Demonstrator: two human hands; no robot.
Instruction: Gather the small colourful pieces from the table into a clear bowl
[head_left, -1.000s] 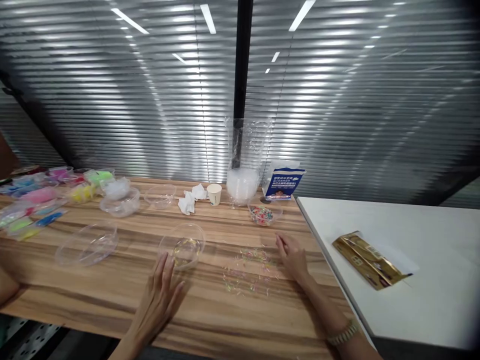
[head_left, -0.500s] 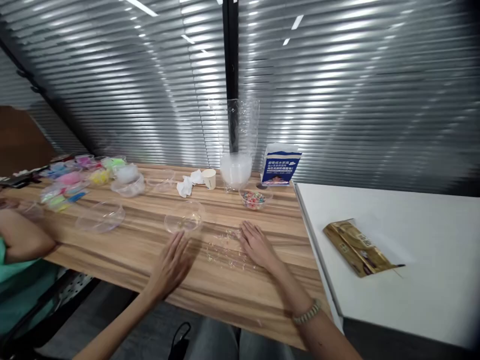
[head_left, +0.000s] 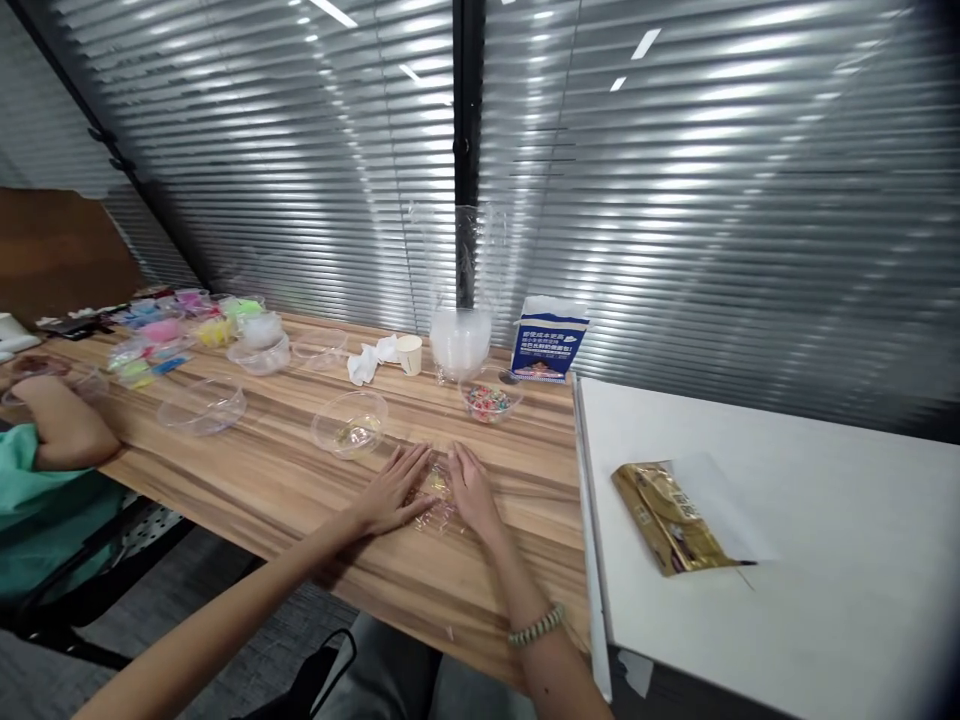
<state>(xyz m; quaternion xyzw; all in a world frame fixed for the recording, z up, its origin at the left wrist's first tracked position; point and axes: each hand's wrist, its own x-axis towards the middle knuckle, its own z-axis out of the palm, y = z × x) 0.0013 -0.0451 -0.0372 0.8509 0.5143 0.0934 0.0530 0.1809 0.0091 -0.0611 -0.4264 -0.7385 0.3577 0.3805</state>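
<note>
My left hand (head_left: 394, 490) and my right hand (head_left: 469, 486) lie flat on the wooden table (head_left: 300, 500), fingers stretched out, close together. Between them is a small heap of thin coloured strips (head_left: 437, 500). Both hands are open and hold nothing. A clear plastic bowl (head_left: 350, 424) stands just beyond my left hand. A smaller clear bowl of coloured bits (head_left: 488, 400) sits farther back, beyond my right hand.
A white table (head_left: 787, 560) with a gold packet (head_left: 666, 516) adjoins on the right. At the back stand a stack of clear cups in a bag (head_left: 459, 335), a paper cup (head_left: 409, 354), crumpled tissue (head_left: 367, 360) and a blue box (head_left: 547, 338). Another person's arm (head_left: 56, 425) rests at the left, near coloured tubs (head_left: 187, 325).
Both hands have swept inward across the table and come together, gathering the scattered strips into a heap. The view has drawn back and shifted left.
</note>
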